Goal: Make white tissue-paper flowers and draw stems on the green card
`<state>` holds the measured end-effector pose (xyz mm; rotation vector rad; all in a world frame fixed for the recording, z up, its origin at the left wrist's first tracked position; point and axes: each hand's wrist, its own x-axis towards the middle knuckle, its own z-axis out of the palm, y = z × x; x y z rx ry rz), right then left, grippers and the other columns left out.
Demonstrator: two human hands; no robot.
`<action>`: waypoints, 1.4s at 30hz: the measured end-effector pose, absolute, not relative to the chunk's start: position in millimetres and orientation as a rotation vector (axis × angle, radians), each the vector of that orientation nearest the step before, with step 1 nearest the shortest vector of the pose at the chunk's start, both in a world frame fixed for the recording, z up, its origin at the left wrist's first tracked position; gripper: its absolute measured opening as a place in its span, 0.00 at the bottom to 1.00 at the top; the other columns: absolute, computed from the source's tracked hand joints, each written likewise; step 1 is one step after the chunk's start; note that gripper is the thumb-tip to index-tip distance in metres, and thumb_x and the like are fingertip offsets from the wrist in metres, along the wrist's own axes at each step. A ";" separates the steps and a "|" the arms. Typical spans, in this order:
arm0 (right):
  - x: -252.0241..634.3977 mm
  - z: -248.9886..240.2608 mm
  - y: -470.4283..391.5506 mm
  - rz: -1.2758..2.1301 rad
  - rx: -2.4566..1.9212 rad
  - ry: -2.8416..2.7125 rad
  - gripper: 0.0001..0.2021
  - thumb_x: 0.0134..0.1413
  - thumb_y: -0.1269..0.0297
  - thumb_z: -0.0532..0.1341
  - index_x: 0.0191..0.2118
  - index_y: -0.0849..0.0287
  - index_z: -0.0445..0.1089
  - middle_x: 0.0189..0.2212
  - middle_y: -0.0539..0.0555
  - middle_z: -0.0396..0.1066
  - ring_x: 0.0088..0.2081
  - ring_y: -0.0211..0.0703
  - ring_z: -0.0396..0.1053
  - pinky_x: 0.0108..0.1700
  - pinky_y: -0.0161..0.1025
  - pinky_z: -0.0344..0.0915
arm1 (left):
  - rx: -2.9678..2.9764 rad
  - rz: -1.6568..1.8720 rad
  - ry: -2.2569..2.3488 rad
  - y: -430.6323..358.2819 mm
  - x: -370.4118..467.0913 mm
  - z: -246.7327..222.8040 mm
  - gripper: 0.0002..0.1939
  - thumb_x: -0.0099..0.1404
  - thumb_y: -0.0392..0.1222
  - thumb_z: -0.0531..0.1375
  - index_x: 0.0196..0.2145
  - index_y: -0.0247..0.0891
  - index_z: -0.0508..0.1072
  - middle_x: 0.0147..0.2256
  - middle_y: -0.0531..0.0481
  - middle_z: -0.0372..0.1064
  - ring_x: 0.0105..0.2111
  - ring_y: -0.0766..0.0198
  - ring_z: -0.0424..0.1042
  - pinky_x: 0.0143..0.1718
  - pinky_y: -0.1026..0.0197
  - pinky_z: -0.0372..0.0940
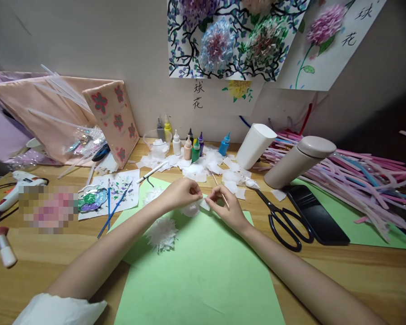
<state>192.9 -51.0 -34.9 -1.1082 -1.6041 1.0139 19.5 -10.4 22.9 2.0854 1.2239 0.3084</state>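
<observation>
My left hand [181, 195] is closed in a pinch at the edge of a small white paper square [205, 205]. My right hand [228, 210] meets it from the other side, closed around a thin wooden stick [215, 179], its fingertips at the same square. Just beneath my fingers a round white paper piece [190, 210] is partly covered. A fringed white paper flower [162, 234] lies on the green sheet [196, 271] below my left wrist. Another white flower [152, 195] is partly hidden behind my left forearm.
Loose white paper squares [194, 171] and several paint bottles [187, 148] stand behind my hands. To the right are black-handled scissors [284, 225], a phone [316, 214], a flask [299, 162] and pipe cleaners [365, 180]. Brushes [117, 207] and a glue gun [18, 189] lie left.
</observation>
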 end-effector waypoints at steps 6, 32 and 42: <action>192.9 -34.1 -50.5 1.017 -1.122 -1.589 0.06 0.50 0.63 0.60 0.31 0.57 0.61 0.27 0.49 0.63 0.30 0.38 0.64 0.30 0.33 0.61 | 2.085 0.281 1.257 -12.0 21.0 22.8 0.11 0.56 0.44 0.54 0.29 0.35 0.73 0.29 0.48 0.72 0.29 0.63 0.69 0.28 0.64 0.59; 199.8 -39.1 -61.1 0.752 -1.110 -1.390 0.28 0.59 0.48 0.39 0.12 0.55 0.51 0.13 0.50 0.51 0.20 0.39 0.52 0.27 0.40 0.53 | 2.196 0.299 1.441 -10.4 23.3 11.3 0.08 0.51 0.43 0.58 0.24 0.37 0.74 0.27 0.50 0.72 0.28 0.63 0.68 0.25 0.65 0.56; 197.0 -37.5 -58.8 0.899 -1.111 -1.574 0.29 0.61 0.51 0.40 0.13 0.57 0.56 0.13 0.49 0.54 0.19 0.37 0.54 0.26 0.37 0.54 | 2.232 0.245 1.485 -10.6 22.2 11.2 0.07 0.50 0.42 0.57 0.23 0.37 0.73 0.26 0.50 0.72 0.26 0.63 0.67 0.24 0.65 0.54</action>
